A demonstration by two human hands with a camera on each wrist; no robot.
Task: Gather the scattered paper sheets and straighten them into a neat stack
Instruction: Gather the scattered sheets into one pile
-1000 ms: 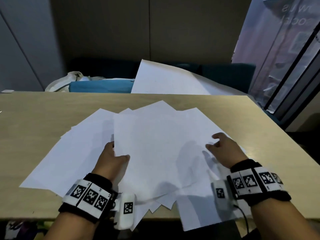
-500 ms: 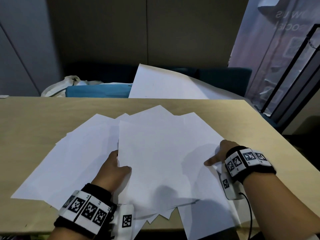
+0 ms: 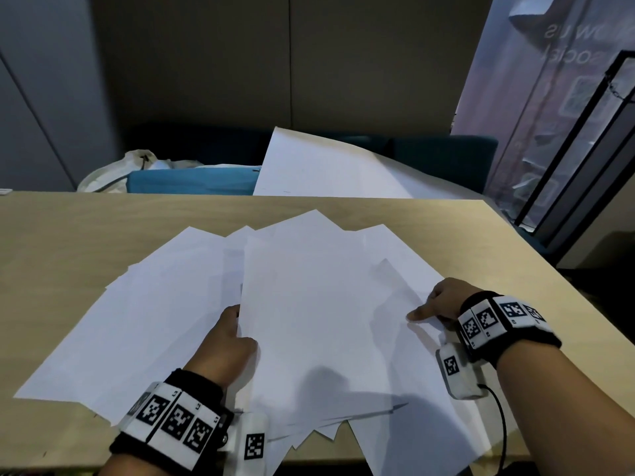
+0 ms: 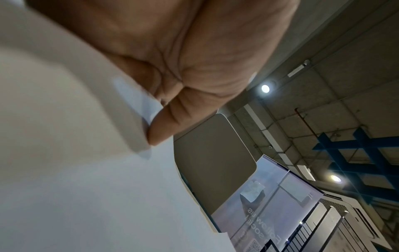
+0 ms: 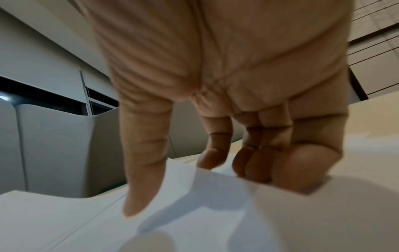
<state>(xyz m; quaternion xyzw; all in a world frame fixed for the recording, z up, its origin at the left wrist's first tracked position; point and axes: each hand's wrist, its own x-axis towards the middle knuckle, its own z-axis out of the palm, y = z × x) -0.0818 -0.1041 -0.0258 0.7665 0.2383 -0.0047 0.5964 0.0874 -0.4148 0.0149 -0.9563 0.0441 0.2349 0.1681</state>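
Sheets (image 3: pixel 309 321) fanned | right wrist: fingers (image 5: pixel 302 167) curl under edge (thumb above)

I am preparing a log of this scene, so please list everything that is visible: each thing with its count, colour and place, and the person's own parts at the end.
paper sheets: many, exact count unclear, white, fanned and overlapping on the table, some over its near edge
table: one, light wood, under the sheets
large sheet: one, white, leaning behind the table's far edge
cushion: one, blue, behind the table at the left
bag: one, whitish, left of the cushion
banner: one, pale with faint letters, far right
wrist bands: two, black with black-and-white tags, one on each wrist
left hand: grip on the left edge of the top sheets
right hand: thumb on top of the sheets' right edge, fingers curled at it
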